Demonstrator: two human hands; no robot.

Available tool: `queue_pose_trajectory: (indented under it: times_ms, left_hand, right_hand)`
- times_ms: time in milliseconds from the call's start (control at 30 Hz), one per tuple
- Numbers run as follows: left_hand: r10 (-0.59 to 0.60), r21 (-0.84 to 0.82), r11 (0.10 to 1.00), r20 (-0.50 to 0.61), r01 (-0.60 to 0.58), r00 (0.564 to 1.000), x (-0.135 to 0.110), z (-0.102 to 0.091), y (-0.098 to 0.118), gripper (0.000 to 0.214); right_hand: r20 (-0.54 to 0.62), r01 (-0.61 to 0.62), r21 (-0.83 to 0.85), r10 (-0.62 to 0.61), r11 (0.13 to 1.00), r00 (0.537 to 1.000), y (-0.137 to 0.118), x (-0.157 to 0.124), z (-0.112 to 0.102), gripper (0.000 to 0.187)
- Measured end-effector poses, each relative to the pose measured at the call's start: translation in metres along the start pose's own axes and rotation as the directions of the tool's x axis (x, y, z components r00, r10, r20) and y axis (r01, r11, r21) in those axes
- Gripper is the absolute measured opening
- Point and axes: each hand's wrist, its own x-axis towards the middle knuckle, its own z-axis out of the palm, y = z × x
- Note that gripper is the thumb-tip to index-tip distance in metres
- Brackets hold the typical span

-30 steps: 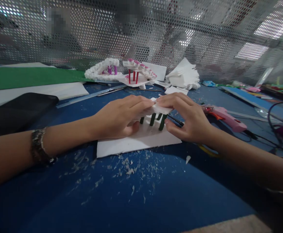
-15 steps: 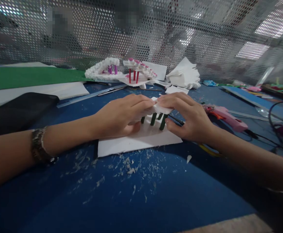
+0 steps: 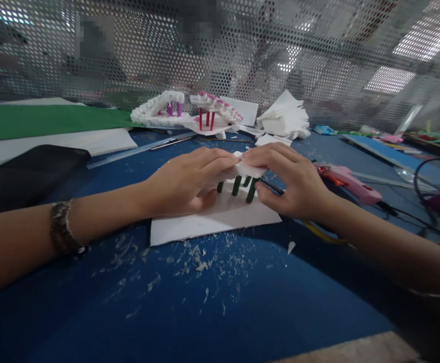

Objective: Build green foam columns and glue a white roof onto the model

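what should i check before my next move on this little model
1. Left hand on the white top: ok, fingers lie over it.
2. Right hand on the white top: ok, fingertips touch it.
3. Green posts firmly fixed: cannot tell; they stand under the top, partly hidden by the left hand.
4. White base lying on the blue table: ok.
5. Table swept of white scraps: not ok, they lie scattered before the base.
6. Pink glue gun cool: cannot tell; it lies right of the right hand.
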Motion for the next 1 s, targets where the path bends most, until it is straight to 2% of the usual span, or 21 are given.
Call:
queue_pose_trajectory:
  times_ms: [167, 800, 900, 1000]
  left_hand:
    - [0.005, 0.018, 1.000, -0.003, -0.005, 1.000, -0.001, 0.000, 0.000, 0.047]
    - [0.016, 0.008, 1.000, 0.016, -0.016, 1.000, 0.001, -0.003, -0.002, 0.053]
    - [-0.034, -0.045, 0.998, 0.011, 0.034, 0.999, 0.003, -0.007, -0.007, 0.062]
    - [-0.126, -0.123, 0.983, 0.066, 0.134, 0.990, 0.004, -0.013, -0.015, 0.074]
  right_hand:
    - [0.041, 0.022, -0.043, -0.020, 0.999, 0.999, -0.001, 0.004, -0.005, 0.024]
    - [0.068, -0.022, -0.047, 0.025, 0.999, 0.997, -0.005, 0.004, -0.013, 0.039]
    - [0.008, -0.078, -0.021, 0.078, 0.997, 0.997, -0.004, 0.003, -0.018, 0.038]
    - [-0.034, -0.166, 0.060, 0.169, 0.984, 0.985, -0.001, -0.001, -0.020, 0.034]
